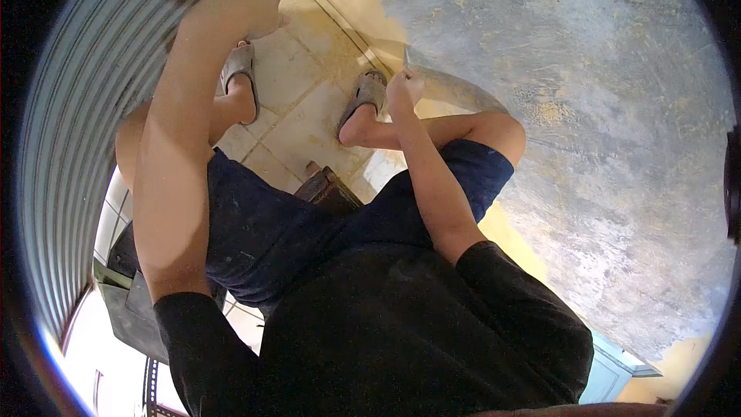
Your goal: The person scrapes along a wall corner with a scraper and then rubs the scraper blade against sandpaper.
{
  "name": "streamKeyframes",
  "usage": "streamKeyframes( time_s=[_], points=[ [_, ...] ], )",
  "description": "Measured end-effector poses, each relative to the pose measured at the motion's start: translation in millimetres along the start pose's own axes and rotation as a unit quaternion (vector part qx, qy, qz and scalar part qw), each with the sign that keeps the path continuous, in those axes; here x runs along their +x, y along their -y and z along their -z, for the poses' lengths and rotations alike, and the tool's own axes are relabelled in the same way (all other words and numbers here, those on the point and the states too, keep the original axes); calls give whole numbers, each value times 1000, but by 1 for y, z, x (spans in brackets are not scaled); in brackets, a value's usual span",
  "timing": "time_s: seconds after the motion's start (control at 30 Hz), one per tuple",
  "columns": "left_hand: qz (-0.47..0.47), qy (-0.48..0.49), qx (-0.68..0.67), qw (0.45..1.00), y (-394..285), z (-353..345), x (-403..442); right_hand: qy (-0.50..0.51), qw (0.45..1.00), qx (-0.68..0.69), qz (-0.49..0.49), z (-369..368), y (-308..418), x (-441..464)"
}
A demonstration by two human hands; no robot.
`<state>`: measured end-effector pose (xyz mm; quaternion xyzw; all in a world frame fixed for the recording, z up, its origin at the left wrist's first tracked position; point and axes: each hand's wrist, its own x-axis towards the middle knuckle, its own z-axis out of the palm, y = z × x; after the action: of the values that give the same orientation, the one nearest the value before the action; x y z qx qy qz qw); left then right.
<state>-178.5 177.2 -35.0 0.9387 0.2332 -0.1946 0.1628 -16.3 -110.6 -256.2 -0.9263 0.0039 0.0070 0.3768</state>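
Note:
My left hand (258, 9) is closed in a fist, stretched forward above the floor near the corrugated shutter. Whatever its fingers may hold is hidden. My right hand (404, 93) is also closed, held over my right foot and close to the wall (556, 131). A thin grey edge (407, 56) shows just beyond its knuckles, too small for me to name. Patchy grey coating covers most of this wall, with bare yellow strips along its lower part.
A ribbed metal shutter (73, 154) stands close on my left. Between my sandalled feet lies a tiled floor (289, 120) with yellowish stains. A dark wooden block (330, 191) shows between my thighs. Behind me at right is a light blue panel (606, 371).

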Motion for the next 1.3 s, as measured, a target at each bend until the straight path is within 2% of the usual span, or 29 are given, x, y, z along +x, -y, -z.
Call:
streamKeyframes(
  time_s=[0.1,0.13,0.17,0.2,0.33,0.4,0.43,0.5,0.6,0.67,0.8,0.9,1.07,1.13,1.2,1.27,1.3],
  points=[
    [-24,-43,15,999,2,-6,-1,-42,998,9,53,-10,-26,20],
    [-22,-46,15,999,0,-1,-3,-29,999,29,19,-6,-22,22],
    [-6,-11,17,1000,-4,3,-5,-15,999,48,-15,-4,-19,22],
    [11,25,19,999,-5,5,-6,-12,999,50,-12,-6,-16,21],
    [21,10,-19,1000,4,-8,-3,-7,999,-22,-24,-2,5,4],
    [-23,-69,-16,997,11,-16,2,10,999,-32,-40,3,9,2],
    [-22,-73,-14,997,9,-12,1,8,999,2,-41,12,13,-5],
    [-6,-19,17,1000,5,-9,1,6,999,36,-38,14,17,-5],
    [31,9,10,999,-1,-3,-1,-28,997,64,-39,-5,1,7],
    [20,-8,10,1000,-3,-3,-4,-23,1000,-14,-2,-10,1,8],
    [-13,-51,4,999,1,-9,-5,-6,999,42,22,4,3,6],
    [9,-13,14,1000,0,-4,-5,13,997,73,-16,-1,-5,10],
    [-18,-40,-1,999,4,-12,-3,22,997,-34,-71,-3,6,12],
    [-19,-60,-5,998,6,-11,-1,9,999,-3,-44,7,10,4],
    [-11,-34,-13,999,6,-14,1,-3,1000,26,-16,15,16,-1],
    [-3,-34,-16,999,8,-14,5,4,996,39,-86,15,30,-3],
    [-1,-27,-18,999,9,-15,6,4,996,40,-85,6,19,5]
  ],
)
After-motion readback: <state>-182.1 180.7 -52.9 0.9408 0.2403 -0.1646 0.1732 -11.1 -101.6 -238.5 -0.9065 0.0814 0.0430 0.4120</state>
